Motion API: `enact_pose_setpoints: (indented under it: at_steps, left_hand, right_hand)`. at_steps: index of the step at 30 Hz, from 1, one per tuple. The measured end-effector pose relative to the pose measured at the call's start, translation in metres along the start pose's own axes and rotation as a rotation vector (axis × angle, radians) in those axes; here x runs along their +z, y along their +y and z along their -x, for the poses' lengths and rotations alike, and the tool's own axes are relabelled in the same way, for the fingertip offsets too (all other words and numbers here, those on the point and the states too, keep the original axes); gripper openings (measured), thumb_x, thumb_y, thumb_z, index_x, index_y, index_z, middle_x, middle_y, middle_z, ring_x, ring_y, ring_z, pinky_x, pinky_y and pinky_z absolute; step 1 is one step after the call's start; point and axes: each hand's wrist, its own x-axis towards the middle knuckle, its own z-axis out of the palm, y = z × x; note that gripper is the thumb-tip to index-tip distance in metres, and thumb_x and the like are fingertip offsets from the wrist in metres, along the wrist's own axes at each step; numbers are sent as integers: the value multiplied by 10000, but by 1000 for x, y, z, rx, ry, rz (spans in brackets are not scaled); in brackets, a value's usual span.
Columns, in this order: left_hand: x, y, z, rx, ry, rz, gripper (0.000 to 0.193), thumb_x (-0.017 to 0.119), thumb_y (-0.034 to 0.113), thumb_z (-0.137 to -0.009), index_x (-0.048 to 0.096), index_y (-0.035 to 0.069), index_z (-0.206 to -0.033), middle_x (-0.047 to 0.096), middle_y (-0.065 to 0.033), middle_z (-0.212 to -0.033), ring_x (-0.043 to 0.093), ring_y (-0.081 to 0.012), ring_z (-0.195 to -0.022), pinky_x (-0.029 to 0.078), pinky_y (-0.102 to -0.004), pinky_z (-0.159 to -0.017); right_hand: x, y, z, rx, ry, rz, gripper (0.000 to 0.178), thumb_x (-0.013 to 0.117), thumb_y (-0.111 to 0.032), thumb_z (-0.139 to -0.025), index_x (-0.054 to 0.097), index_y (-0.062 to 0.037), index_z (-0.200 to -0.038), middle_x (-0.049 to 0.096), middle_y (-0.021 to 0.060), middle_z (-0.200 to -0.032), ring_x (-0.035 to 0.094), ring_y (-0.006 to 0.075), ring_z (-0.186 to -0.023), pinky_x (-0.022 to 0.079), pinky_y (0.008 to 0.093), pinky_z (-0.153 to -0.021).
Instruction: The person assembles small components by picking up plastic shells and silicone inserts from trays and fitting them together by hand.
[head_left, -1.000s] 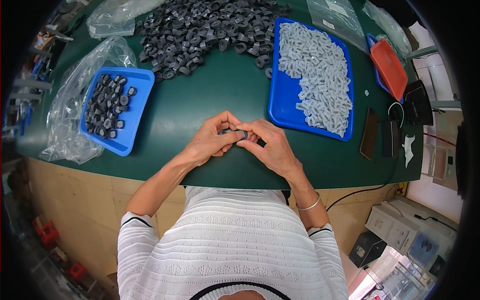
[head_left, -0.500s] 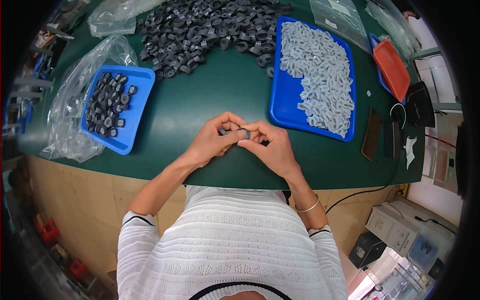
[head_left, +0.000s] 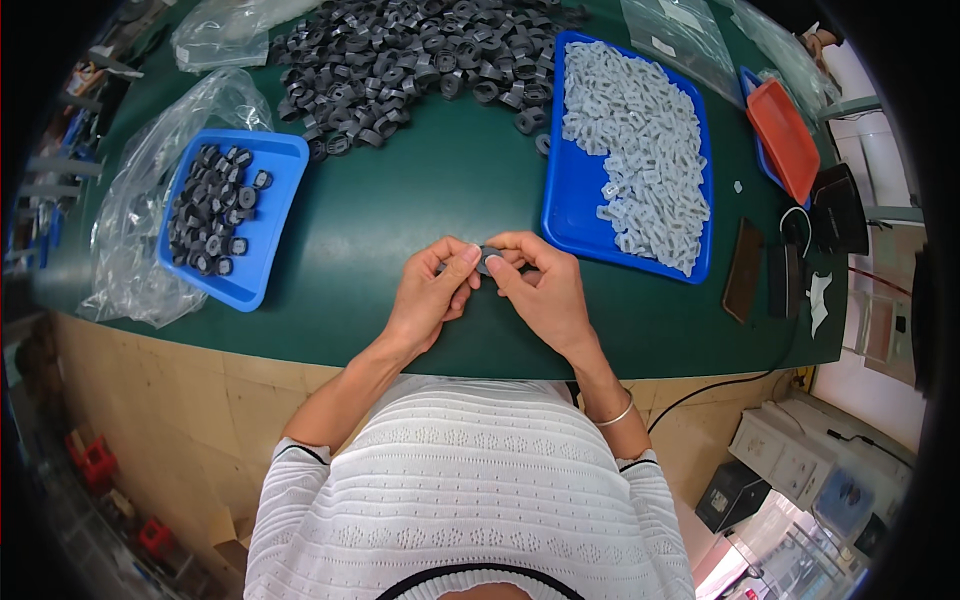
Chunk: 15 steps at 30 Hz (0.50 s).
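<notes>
1. Pinched in closed fingertips of left hand (head_left: 430, 292) and right hand (head_left: 550, 292): 1 dark ring (head_left: 486, 257), partly hidden; whether finished, cannot tell.
2. Set left of left hand, in small blue tray (head_left: 265, 225): batch of dark rings (head_left: 207, 212), probably done.
3. Heaped loose beyond the hands: large pile of dark rings (head_left: 420, 65), probably left to do.
4. Kept beyond right hand and rightward, in large blue tray (head_left: 576, 195): many pale pieces (head_left: 640, 150).

Left hand (head_left: 425, 295) and right hand (head_left: 550, 297) are close together, fingers (head_left: 522, 241) curled, thumbs (head_left: 458, 267) pinching. Both bare forearms (head_left: 350, 395) angle inward.
</notes>
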Motion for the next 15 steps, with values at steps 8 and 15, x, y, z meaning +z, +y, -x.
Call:
enact_pose_setpoints:
  at_steps: [8,15]
  left_hand:
    - [2,-11,1,135,75,-236,193,619,259,-941,623,66,-928,572,10,-742,465,-30,-565,368,-178,-464]
    - [-13,11,21,113,51,-116,159,623,214,-941,622,56,-918,552,19,-757,444,-26,-566,332,-177,-459]
  right_hand:
    - [10,5,4,-68,84,203,113,677,-14,-790,633,-11,-895,657,89,-726,643,135,-625,529,257,-573]
    - [22,-15,9,-107,-72,143,216,649,6,-847,623,28,-1060,682,115,-861,657,133,-737,560,262,-673]
